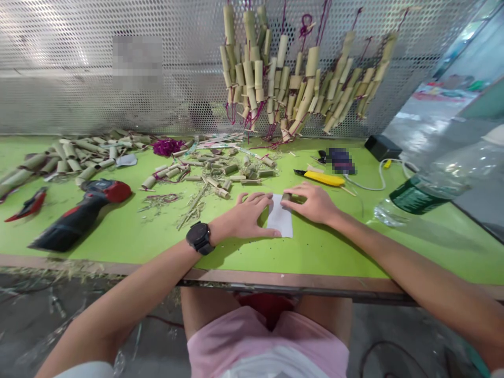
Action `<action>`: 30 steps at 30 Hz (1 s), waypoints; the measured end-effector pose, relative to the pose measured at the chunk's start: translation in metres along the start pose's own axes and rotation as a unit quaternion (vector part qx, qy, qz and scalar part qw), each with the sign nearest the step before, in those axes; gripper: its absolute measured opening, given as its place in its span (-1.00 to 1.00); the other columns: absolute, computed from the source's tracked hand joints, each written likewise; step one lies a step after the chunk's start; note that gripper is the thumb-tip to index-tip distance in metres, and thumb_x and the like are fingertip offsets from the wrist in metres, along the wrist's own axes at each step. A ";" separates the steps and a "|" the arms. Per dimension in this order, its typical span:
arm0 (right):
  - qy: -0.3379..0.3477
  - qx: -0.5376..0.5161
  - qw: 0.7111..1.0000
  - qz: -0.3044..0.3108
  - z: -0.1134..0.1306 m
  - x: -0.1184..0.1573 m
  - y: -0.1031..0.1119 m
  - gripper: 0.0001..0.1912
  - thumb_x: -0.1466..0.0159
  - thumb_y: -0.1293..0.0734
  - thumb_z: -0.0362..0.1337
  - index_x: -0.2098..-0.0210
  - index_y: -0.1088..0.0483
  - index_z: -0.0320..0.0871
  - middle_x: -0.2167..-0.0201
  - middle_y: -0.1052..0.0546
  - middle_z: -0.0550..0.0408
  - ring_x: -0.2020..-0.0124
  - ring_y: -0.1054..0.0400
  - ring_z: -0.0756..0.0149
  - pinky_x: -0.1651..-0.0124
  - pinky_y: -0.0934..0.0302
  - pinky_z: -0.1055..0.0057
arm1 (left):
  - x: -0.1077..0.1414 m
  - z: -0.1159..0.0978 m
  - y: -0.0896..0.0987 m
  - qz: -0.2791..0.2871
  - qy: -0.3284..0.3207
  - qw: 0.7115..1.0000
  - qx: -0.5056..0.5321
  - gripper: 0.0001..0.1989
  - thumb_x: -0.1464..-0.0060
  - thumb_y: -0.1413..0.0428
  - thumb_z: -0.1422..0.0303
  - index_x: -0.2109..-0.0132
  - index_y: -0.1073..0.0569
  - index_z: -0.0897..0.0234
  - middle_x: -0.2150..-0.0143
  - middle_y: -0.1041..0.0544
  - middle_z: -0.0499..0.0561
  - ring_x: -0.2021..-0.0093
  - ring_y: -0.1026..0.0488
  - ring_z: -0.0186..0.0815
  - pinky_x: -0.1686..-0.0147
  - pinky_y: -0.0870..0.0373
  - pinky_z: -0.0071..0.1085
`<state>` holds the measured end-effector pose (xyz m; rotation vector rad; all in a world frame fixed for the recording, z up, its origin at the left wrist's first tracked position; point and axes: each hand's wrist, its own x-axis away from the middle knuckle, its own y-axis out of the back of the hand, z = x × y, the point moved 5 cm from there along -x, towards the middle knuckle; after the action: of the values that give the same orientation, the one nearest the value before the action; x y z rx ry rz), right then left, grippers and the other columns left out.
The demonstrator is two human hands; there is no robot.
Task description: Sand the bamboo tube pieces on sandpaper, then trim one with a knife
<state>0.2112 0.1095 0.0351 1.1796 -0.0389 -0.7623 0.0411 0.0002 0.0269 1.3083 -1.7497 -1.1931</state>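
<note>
A small white sheet (pixel 280 219) lies on the green table (pixel 315 257) in front of me. My left hand (pixel 250 215) rests at its left side, fingers apart, thumb on the sheet's lower part and fingertips near its upper left edge. At the upper right of the sheet, my right hand (pixel 313 202) is closed on a small short bamboo piece (pixel 289 197), pinched between thumb and fingers. Just behind my right hand is a yellow utility knife (pixel 325 178). Cut bamboo pieces (pixel 230 169) and thin shavings lie behind my left hand.
A cordless power tool (pixel 84 210) and red pruning shears (pixel 29 205) lie at the left, near piled bamboo (pixel 69 155) and purple string (pixel 167 147). Bamboo strings (pixel 252 79) hang on the perforated metal panel (pixel 177 68). A plastic bottle (pixel 417 194) stands right, near a black box (pixel 382 148).
</note>
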 end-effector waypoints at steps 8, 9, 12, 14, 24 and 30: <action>-0.004 -0.042 0.999 0.035 0.010 0.004 -0.006 -0.62 -0.30 -0.51 0.07 -0.02 -0.71 0.05 0.07 -0.75 0.03 0.16 -0.60 0.02 0.06 -0.42 0.09 | 0.001 -0.001 0.000 -0.004 0.003 1.000 0.000 -0.01 -0.16 -0.12 -0.37 -0.47 -0.27 0.20 -0.59 -0.18 0.30 -0.56 -0.10 0.27 -0.49 0.09 0.31; -0.020 -0.028 0.999 0.022 0.006 0.002 -0.004 -0.62 -0.30 -0.51 0.07 0.00 -0.71 0.03 0.09 -0.75 0.02 0.17 -0.59 0.01 0.07 -0.41 0.07 | 0.001 -0.001 -0.001 -0.003 0.004 1.000 0.001 -0.01 -0.15 -0.13 -0.37 -0.47 -0.27 0.19 -0.59 -0.18 0.30 -0.56 -0.10 0.28 -0.49 0.09 0.32; -0.041 -0.021 0.999 0.003 0.005 0.003 -0.001 -0.63 -0.28 -0.53 0.04 0.06 -0.70 -0.05 0.15 -0.73 -0.03 0.20 -0.56 0.03 0.09 -0.39 0.08 | 0.000 0.000 -0.001 -0.003 0.003 1.000 0.003 0.00 -0.13 -0.14 -0.38 -0.46 -0.29 0.20 -0.59 -0.19 0.31 -0.56 -0.10 0.29 -0.48 0.10 0.33; -0.011 -0.048 0.998 0.031 0.014 0.006 -0.005 -0.64 -0.27 -0.55 0.00 0.06 -0.68 -0.08 0.16 -0.73 -0.03 0.21 -0.56 0.07 0.08 -0.39 0.12 | 0.000 -0.001 -0.001 -0.004 -0.002 1.000 0.002 -0.01 -0.13 -0.14 -0.39 -0.44 -0.30 0.21 -0.58 -0.19 0.33 -0.56 -0.10 0.29 -0.48 0.08 0.34; -0.026 -0.037 0.999 0.026 0.010 0.005 -0.002 -0.66 -0.30 -0.50 -0.01 0.04 -0.67 -0.08 0.14 -0.71 -0.06 0.18 -0.54 0.03 0.06 -0.39 0.07 | 0.000 -0.001 -0.001 -0.002 0.001 1.000 -0.001 -0.01 -0.14 -0.14 -0.38 -0.44 -0.30 0.22 -0.58 -0.19 0.32 -0.55 -0.11 0.28 -0.48 0.06 0.31; -0.037 -0.013 0.999 0.037 0.013 0.002 -0.004 -0.66 -0.29 -0.52 0.00 0.06 -0.67 -0.06 0.19 -0.70 -0.04 0.20 -0.53 0.05 0.13 -0.37 0.13 | -0.001 -0.001 -0.001 -0.005 -0.004 1.000 0.003 -0.08 -0.16 -0.14 -0.36 -0.40 -0.33 0.19 -0.58 -0.20 0.30 -0.55 -0.12 0.27 -0.47 0.05 0.32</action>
<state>0.2054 0.0971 0.0368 1.1190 -0.1328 -0.7390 0.0424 0.0007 0.0261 1.3186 -1.7547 -1.2014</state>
